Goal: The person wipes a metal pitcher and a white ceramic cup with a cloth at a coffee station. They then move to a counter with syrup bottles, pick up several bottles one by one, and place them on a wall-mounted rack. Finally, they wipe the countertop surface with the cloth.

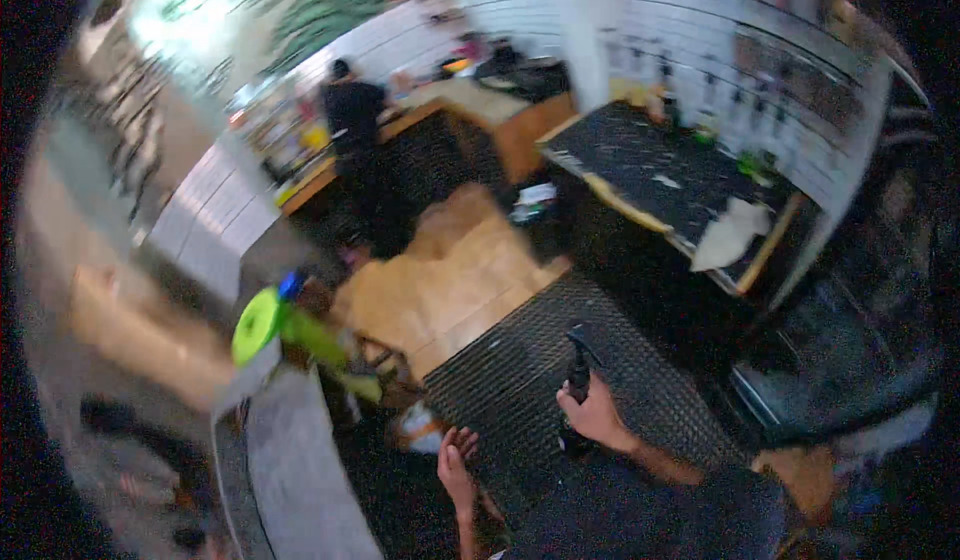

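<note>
My right hand (598,416) is wrapped round a black pump bottle (578,372), its pump head and spout showing above my fingers. The bottle is held upright over a black perforated rubber mat (520,355). To the left, my left hand (457,468) is raised with its fingers loosely apart, and nothing shows in it. Just beyond that hand is a white and orange object (420,430), too blurred to name. The lower part of the bottle is mostly hidden by my right hand and the dark clothing.
A grey counter (300,460) stands at the left, with a bright green and blue object (262,325) beside it. At the right is a dark-topped bench (640,165) with bottles and a pale cloth (735,235). A person in black (355,115) stands at a far counter. Tan floor (460,275) lies between.
</note>
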Motion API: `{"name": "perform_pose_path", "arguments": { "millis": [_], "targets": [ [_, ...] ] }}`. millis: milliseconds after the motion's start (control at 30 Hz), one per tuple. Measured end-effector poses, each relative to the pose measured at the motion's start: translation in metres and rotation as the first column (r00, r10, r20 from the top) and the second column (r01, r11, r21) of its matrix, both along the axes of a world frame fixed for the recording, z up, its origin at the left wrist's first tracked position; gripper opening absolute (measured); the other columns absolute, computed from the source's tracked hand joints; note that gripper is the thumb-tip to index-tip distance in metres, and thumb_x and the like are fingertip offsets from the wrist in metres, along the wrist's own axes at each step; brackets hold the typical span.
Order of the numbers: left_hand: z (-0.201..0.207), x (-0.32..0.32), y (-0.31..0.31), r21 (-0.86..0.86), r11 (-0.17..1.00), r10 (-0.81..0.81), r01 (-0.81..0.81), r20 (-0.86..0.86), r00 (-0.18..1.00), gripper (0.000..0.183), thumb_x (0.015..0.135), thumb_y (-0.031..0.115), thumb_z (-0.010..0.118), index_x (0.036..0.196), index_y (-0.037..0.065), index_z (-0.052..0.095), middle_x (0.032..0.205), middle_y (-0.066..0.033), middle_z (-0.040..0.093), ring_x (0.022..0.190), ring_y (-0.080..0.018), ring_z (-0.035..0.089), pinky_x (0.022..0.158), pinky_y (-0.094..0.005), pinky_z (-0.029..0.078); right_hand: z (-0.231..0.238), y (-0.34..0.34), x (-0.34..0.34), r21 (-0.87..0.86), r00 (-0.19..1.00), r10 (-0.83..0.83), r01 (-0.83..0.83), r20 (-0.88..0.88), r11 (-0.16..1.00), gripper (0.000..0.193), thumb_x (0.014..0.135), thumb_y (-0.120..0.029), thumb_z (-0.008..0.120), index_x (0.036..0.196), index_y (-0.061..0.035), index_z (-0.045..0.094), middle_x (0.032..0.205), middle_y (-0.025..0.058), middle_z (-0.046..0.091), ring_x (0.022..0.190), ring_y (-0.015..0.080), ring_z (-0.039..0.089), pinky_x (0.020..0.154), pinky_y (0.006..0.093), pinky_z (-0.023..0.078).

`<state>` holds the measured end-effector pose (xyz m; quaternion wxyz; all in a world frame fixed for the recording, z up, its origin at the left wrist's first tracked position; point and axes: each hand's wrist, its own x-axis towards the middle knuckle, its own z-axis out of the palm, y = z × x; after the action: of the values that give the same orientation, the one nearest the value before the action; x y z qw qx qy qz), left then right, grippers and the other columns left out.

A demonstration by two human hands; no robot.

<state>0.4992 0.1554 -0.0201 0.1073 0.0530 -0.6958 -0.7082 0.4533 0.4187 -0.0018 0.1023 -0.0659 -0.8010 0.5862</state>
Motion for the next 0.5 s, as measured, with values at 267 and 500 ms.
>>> {"name": "perform_pose_path", "arguments": {
  "millis": [267,500],
  "targets": [
    [-0.036,-0.150,0.143,0.109,0.896,-0.439,0.431,0.078,0.895,0.070,0.098,0.051,0.042,0.143,-0.002,0.033,0.134,-0.0217,0.050,0.115,-0.0343,0.057,0.095,-0.0435,0.046,-0.002,0.139,-0.049,-0.099,0.913,-0.407,0.406,0.018,0.908,0.037,0.082,-0.027,0.066,0.107,-0.0019,0.057,0.090,0.0170,0.067,0.086,0.0364,0.065,0.079,0.0438,0.050],
    [-0.022,-0.266,0.260,0.125,0.807,-0.588,0.577,0.087,0.804,0.055,0.101,0.033,0.045,0.142,-0.002,0.035,0.135,-0.0204,0.050,0.116,-0.0311,0.057,0.096,-0.0401,0.047,0.018,0.237,-0.126,-0.053,0.776,-0.623,0.621,-0.092,0.782,0.026,0.082,-0.014,0.066,0.102,-0.0009,0.056,0.085,0.0122,0.065,0.077,0.0251,0.065,0.072,0.0371,0.051]
  ]
}}
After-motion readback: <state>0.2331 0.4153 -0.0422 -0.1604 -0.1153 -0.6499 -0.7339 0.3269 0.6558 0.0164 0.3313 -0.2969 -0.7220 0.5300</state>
